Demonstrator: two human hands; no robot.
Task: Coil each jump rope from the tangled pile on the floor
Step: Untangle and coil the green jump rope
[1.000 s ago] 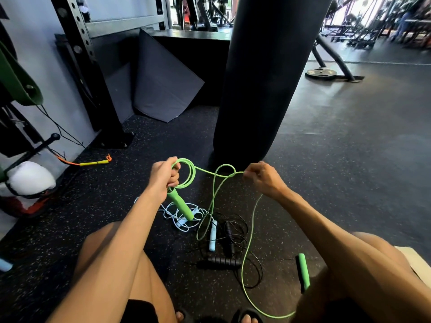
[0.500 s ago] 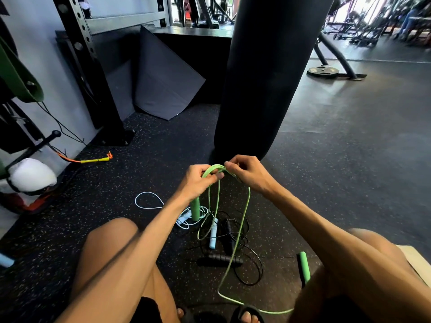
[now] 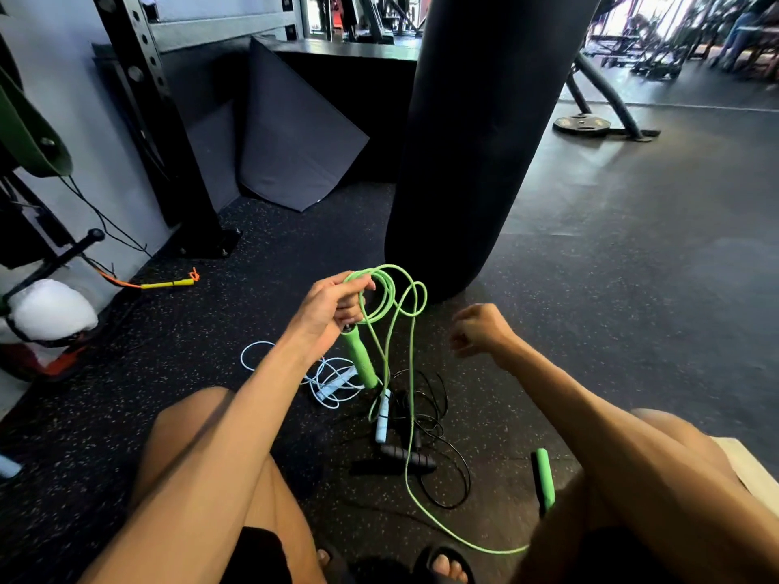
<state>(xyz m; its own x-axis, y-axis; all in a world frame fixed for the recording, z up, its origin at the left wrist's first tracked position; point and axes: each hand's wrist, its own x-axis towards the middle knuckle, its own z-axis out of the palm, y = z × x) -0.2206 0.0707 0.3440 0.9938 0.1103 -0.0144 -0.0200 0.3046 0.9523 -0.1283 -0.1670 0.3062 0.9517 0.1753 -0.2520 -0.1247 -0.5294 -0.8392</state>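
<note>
Speckled black rubber gym flooring (image 3: 632, 288) spreads around a tall black cylindrical punching bag (image 3: 484, 141), and the tangled pile lies on it just in front of the bag's base, toward the seated person.

The left hand (image 3: 331, 316), raised in front of the bag's lower end, grips a few finished loops of the thin lime-green jump rope (image 3: 390, 288) together with the top of its green foam handle (image 3: 358, 360), which hangs down below the fist. Holding loops and handle in one grip is probably what stops the springy coil from opening.

The right hand (image 3: 480, 330), just right of the coil and below the bag's bottom edge, has its fingers curled with no cord in them. It looks to be between reaches for the next length.

Uncoiled green cord drops through the pile and trails to the second green handle (image 3: 543, 478), on the floor well back from the bag. A pale blue rope (image 3: 333, 381) and a black rope with a ribbed handle (image 3: 406, 457) remain in the pile, waiting their turn.
</note>
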